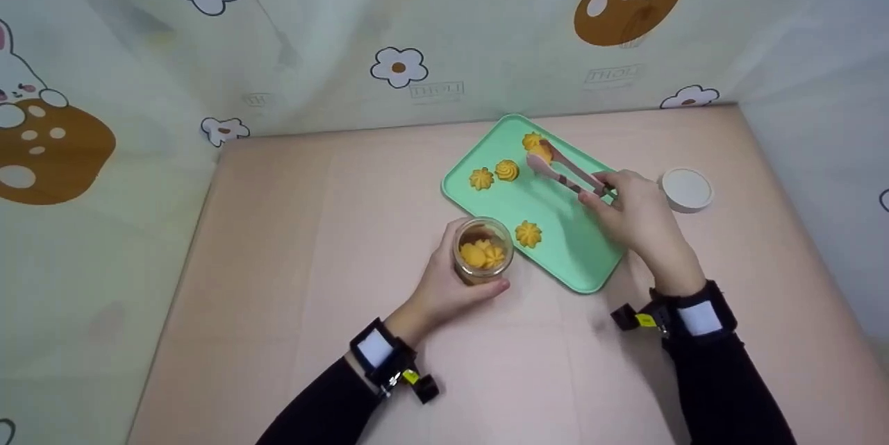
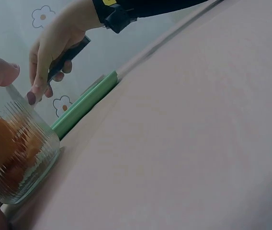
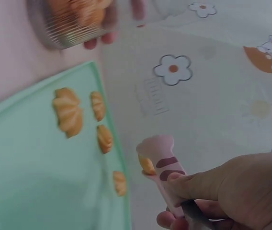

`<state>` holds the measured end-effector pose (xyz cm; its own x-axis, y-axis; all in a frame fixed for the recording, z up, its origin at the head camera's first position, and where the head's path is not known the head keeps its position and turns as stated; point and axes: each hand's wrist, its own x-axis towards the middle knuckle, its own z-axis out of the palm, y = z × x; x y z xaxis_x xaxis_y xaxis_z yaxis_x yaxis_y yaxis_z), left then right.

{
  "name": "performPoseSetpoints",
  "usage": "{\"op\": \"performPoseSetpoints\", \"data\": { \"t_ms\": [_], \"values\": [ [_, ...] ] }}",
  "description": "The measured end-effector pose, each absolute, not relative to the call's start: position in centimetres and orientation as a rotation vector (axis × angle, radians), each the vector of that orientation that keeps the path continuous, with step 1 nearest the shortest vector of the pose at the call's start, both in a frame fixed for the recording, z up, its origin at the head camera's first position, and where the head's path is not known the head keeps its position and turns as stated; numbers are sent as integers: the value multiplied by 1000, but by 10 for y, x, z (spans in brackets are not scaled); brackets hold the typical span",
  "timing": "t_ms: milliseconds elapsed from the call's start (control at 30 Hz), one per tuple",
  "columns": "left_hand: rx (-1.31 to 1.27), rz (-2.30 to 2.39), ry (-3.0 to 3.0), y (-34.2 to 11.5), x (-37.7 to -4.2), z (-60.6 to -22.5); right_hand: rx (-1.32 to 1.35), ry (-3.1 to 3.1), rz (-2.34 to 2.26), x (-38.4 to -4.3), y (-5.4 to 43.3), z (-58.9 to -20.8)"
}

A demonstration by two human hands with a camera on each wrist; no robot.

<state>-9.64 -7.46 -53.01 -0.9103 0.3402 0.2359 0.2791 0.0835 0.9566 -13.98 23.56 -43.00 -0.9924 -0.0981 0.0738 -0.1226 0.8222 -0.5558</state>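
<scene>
1. The table (image 1: 278, 257) carries the green tray (image 1: 578, 254), set askew towards its far right corner.
2. The left hand (image 1: 451, 285), at the tray's near left edge, wraps the glass jar (image 1: 511, 244), mouth up, with cookies inside.
3. The right hand (image 1: 642, 216) grasps the tongs (image 3: 166, 167), their long axis running far-left towards the tray's far corner.
4. The white lid (image 1: 686, 188) lies beyond the tray's right side.
5. One cookie (image 3: 147, 166) sits in the tongs' tips; the jar is near-left of it. Four other cookies (image 1: 528, 234) rest on the tray.
</scene>
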Motion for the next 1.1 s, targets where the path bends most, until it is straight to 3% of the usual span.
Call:
{"op": "performPoseSetpoints", "data": {
  "t_ms": [600, 1100],
  "values": [
    [673, 2005, 2278, -75, -97, -531, 392, -2777, 1012, -95, 233, -370],
    [658, 2018, 2251, -75, -96, -529, 562, -2783, 1074, -61, 221, -344]
  ]
}}
